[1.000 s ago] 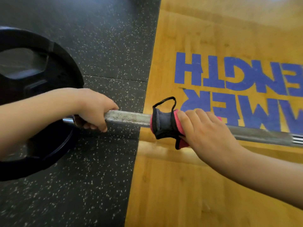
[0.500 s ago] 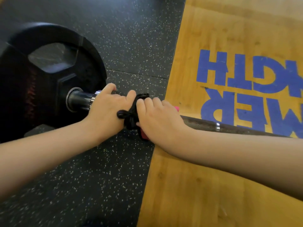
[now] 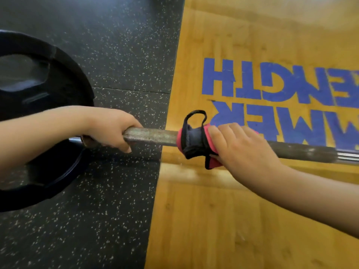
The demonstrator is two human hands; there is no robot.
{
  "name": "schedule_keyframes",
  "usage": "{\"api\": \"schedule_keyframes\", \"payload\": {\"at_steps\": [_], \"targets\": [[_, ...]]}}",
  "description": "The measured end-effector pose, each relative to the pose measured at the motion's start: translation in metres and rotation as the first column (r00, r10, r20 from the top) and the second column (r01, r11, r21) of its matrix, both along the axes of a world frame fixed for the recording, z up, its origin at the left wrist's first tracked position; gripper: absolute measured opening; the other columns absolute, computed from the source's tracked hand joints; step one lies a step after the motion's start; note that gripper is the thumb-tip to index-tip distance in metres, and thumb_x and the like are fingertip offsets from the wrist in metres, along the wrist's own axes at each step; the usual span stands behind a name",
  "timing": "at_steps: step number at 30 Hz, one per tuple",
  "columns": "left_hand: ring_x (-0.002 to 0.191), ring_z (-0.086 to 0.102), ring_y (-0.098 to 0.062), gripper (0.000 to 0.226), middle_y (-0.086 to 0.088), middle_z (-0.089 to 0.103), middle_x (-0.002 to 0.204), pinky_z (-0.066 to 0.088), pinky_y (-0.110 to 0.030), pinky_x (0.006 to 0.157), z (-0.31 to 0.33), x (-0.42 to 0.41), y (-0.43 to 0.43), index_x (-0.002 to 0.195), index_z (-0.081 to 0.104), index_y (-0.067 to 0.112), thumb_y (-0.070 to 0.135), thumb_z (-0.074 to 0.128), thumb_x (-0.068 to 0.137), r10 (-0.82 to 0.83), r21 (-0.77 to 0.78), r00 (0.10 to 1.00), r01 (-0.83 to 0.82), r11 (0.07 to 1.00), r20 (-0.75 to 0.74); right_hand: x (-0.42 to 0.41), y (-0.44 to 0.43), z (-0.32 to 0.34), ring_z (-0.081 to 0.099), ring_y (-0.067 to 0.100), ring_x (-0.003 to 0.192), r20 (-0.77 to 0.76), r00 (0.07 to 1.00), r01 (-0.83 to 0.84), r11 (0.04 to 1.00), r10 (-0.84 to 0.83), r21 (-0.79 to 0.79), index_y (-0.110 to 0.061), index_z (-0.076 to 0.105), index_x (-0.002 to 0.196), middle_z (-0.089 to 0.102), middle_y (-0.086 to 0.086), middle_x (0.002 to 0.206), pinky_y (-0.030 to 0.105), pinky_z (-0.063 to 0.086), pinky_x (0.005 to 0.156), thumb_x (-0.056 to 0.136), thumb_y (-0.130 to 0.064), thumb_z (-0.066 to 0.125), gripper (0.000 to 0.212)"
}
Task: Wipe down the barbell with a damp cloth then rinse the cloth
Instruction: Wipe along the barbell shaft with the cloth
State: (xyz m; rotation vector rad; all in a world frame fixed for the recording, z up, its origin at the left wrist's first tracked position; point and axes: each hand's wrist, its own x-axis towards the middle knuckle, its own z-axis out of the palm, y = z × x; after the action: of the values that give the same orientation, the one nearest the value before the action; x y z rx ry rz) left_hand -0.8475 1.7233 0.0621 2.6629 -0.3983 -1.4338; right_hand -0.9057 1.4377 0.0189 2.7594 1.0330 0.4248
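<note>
Left hand (image 3: 109, 129) is gripping barbell (image 3: 151, 135) near black weight plate (image 3: 58, 78). With right hand (image 3: 242, 150) I am clasping pink-and-black cloth (image 3: 192, 138), wrapped around bar, fingers curling over it. Bar is crossing from speckled rubber floor (image 3: 126, 55) to wooden platform (image 3: 213, 220); cloth is sitting over platform edge.

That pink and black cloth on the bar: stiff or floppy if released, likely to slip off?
Probably floppy: the cloth wraps closely round the barbell and a corner hangs below it. Likely light: it looks thin where the right hand grips it. It may cling rather than slide, since the metal beside it looks rough.
</note>
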Motion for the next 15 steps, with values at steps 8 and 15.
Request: {"api": "schedule_keyframes", "payload": {"at_steps": [8, 15], "targets": [[0.056, 0.049, -0.008, 0.019, 0.011, 0.049, 0.065, 0.034, -0.025, 0.049, -0.013, -0.033, 0.009, 0.096, 0.042, 0.033, 0.037, 0.058, 0.088, -0.200, 0.124, 0.798, 0.157, 0.980, 0.569, -0.009, 0.011, -0.005, 0.054, 0.028, 0.064, -0.044, 0.994, 0.101, 0.995, -0.102, -0.028, 0.003, 0.059, 0.108, 0.058, 0.012, 0.078, 0.036, 0.041, 0.055, 0.080, -0.019, 0.073, 0.038], [0.044, 0.054, -0.027, 0.026, -0.004, 0.055, 0.056, 0.042, -0.033, 0.040, -0.029, -0.058, 0.011, 0.085, 0.052, 0.006, 0.006, 0.073, 0.069, -0.048, -0.054, 0.523, 0.180, 0.982, 0.851, 0.002, 0.123, -0.006, 0.052, 0.023, 0.059, 0.005, 1.000, -0.014, 0.990, 0.013, 0.137, -0.004, 0.065, 0.094, 0.058, 0.006, 0.071, 0.033, 0.025, 0.053, 0.086, -0.009, 0.033, 0.033]]}}
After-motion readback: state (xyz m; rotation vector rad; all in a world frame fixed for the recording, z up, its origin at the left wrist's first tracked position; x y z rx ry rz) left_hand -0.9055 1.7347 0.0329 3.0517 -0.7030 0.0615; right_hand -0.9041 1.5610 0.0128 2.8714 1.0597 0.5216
